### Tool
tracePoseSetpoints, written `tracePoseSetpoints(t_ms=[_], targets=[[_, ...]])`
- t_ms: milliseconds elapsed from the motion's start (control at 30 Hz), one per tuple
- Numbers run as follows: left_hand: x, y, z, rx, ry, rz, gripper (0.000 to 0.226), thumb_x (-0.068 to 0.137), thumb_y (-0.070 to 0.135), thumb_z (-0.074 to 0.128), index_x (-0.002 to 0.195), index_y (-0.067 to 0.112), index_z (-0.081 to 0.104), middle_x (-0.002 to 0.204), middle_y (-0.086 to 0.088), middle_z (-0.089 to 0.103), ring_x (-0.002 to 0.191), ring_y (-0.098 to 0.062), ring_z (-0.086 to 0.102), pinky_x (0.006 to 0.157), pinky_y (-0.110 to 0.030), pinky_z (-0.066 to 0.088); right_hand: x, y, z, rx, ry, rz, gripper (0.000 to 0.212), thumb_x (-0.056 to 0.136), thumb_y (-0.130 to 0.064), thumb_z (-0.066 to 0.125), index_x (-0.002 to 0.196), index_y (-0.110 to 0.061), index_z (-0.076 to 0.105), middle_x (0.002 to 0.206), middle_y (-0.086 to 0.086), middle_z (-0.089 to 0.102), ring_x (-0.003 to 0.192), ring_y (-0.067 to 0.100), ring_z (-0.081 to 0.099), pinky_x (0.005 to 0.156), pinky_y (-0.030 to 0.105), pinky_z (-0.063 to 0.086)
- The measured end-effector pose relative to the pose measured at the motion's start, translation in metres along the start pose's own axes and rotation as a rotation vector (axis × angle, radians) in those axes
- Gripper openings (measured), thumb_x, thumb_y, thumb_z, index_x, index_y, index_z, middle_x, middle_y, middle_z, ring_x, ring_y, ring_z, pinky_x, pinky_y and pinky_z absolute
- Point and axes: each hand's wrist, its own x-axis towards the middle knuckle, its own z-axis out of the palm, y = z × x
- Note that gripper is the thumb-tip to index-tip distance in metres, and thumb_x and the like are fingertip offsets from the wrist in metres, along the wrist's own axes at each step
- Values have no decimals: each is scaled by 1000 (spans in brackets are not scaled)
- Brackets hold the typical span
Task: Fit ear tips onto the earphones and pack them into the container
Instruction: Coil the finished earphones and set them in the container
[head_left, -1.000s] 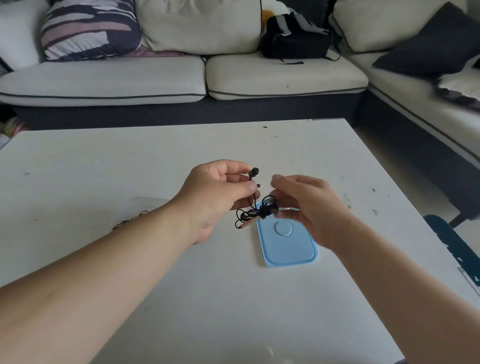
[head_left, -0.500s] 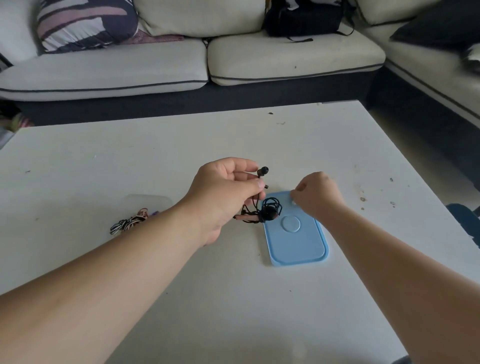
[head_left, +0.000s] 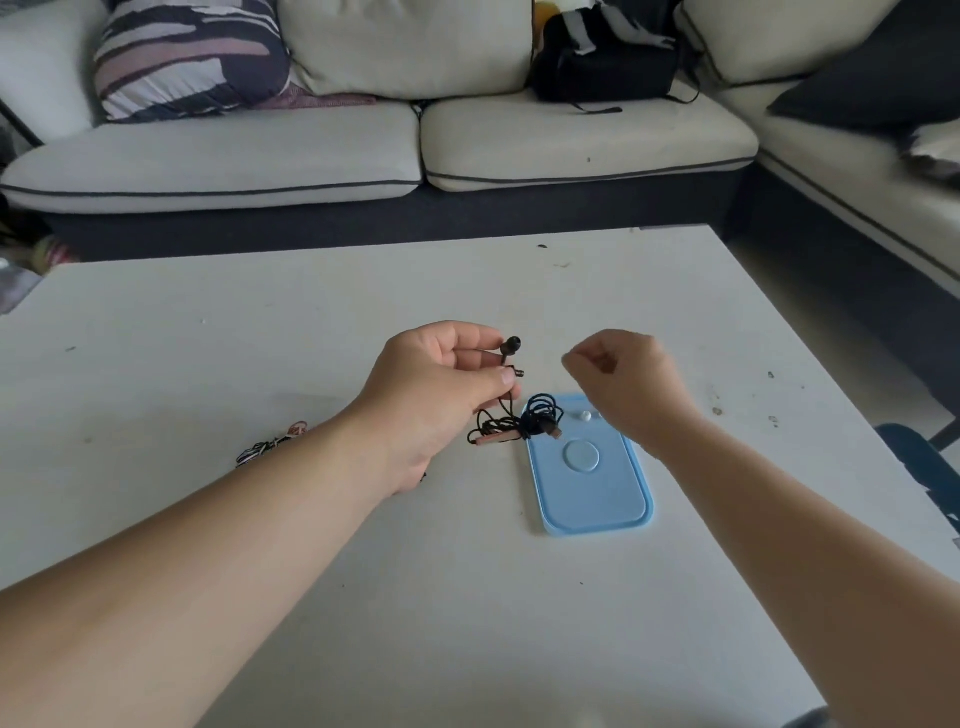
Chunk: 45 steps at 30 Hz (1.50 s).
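Head view: the pale sofa (head_left: 311, 156) runs along the far side, with a striped cushion (head_left: 192, 52) at its left and a black bag (head_left: 602, 57) further right. Nearer me is the white table (head_left: 208, 322), scuffed and speckled. Both my forearms reach over it from the near edge.

My left hand (head_left: 441, 395) is curled round the earphones (head_left: 511, 358), thumb against fingers. One bud with a black tip stands up above my fingers, and a second, bare bud pokes out to the right just below it. My right hand (head_left: 628, 384) is raised over the far end of the blue container (head_left: 597, 499). Its fingers are bent in and the thumb meets the forefinger, but I cannot tell whether anything sits in that pinch.

That flat container, with rounded corners and a round disc on top, lies just right of centre. From my left hand the black cable (head_left: 540, 415) hangs to a loose coil resting partly on the container's far left corner, its pinkish remote on the table beside it. A striped cord bundle (head_left: 270, 447) lies to the left, beside my left forearm. One small white ear tip (head_left: 587, 415) sits on the container's far edge.
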Motion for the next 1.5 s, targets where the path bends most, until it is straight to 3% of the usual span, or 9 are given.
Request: tracePoseSetpoints(t_ms=[67, 300, 467, 567, 700, 967, 1167, 1500], targets=[[-2, 3, -5, -17, 6, 10, 31, 88, -7, 74, 112, 13, 72, 102, -12, 78, 90, -23, 79, 97, -39, 59, -16, -21, -3, 254, -59, 81, 10, 91, -18, 70, 84, -12, 74, 71, -2, 73, 57, 8, 60, 56, 22, 52], [-17, 14, -24, -89, -7, 45, 34, 87, -7, 75, 116, 10, 70, 102, -12, 77, 91, -26, 79, 98, -41, 59, -60, -65, -8, 899, -240, 180, 7, 96, -7, 66, 98, -3, 72, 86, 11, 71, 77, 20, 65, 79, 35, 56], [-27, 20, -33, -102, -79, 71, 37, 86, -6, 76, 118, 10, 70, 99, -13, 77, 92, -30, 78, 97, -43, 59, -88, -74, -7, 1149, -268, 227, 21, 84, 4, 67, 103, -1, 71, 87, 13, 72, 75, 22, 71, 71, 29, 59], [-32, 23, -35, -95, -112, 88, 37, 86, -6, 76, 118, 10, 69, 94, -10, 78, 92, -31, 78, 96, -42, 60, -93, -75, -3, 1153, -310, 184, 21, 80, -1, 67, 101, -1, 71, 87, 15, 73, 74, 23, 70, 68, 29, 58], [-35, 23, -38, -56, -141, 107, 36, 87, -6, 76, 119, 10, 69, 97, -13, 79, 93, -31, 78, 94, -41, 61, -90, -76, 3, 1081, -327, 137, 17, 90, 2, 62, 103, -4, 72, 85, 16, 74, 75, 23, 70, 59, 27, 54], [-30, 21, -39, -54, -97, 107, 34, 87, -4, 76, 117, 11, 71, 97, -11, 78, 93, -30, 78, 96, -42, 60, -79, -78, 3, 1031, -323, 123, 18, 86, 8, 64, 99, -2, 71, 82, 16, 75, 74, 21, 72, 66, 25, 56], [-27, 20, -37, -74, -81, 99, 32, 89, -5, 74, 117, 11, 70, 95, -11, 79, 92, -28, 78, 95, -39, 60, -75, -74, 1, 1038, -345, 96, 20, 94, 9, 56, 100, 0, 73, 90, 19, 76, 81, 25, 74, 73, 28, 59], [-32, 21, -37, -59, -110, 85, 34, 90, -7, 72, 119, 9, 68, 97, -14, 78, 92, -31, 78, 91, -35, 62, -71, -69, -2, 1008, -496, 84, 18, 84, -3, 64, 97, 1, 76, 94, 19, 74, 85, 26, 69, 78, 30, 59]])
